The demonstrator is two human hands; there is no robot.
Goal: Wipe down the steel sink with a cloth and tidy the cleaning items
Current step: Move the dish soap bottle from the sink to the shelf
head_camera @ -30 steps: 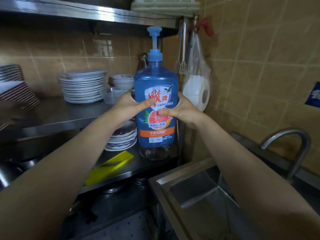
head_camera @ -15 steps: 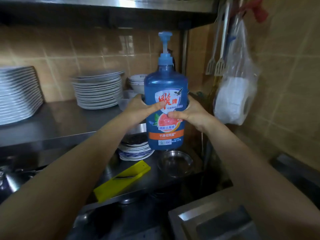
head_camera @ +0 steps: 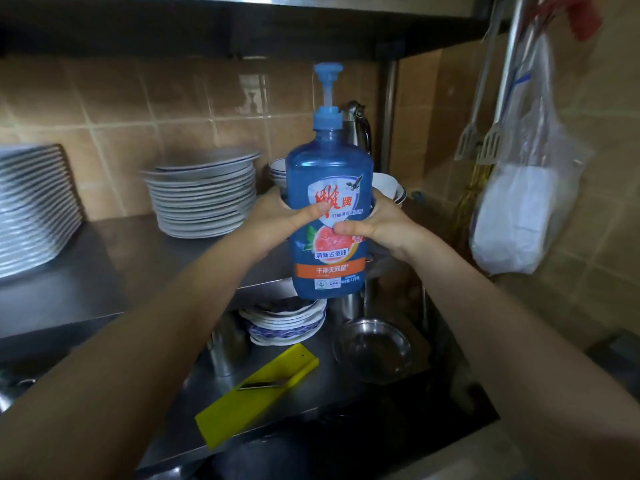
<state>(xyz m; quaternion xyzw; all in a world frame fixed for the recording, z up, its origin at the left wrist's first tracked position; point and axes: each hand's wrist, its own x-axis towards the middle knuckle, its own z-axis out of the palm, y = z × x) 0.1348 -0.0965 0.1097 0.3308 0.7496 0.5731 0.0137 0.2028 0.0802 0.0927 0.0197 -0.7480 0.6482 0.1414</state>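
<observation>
Your left hand (head_camera: 277, 216) and right hand (head_camera: 377, 223) curl around the bottle (head_camera: 329, 209), thumbs across its label; below them, a steel shelf (head_camera: 145, 251), behind, tiled wall (head_camera: 138, 105).

One pump bottle (head_camera: 329, 168) was recorded. Two hands were present: left hand (head_camera: 277, 216) and right hand (head_camera: 384, 223). Three plate stacks were counted: left stack (head_camera: 31, 209), middle stack (head_camera: 204, 199), lower stack (head_camera: 287, 323). Two turners hung at right: inner turner (head_camera: 467, 147), outer turner (head_camera: 491, 148). One steel bowl (head_camera: 374, 348), one yellow slicer (head_camera: 256, 393) and one plastic bag (head_camera: 526, 209) were noted.
</observation>
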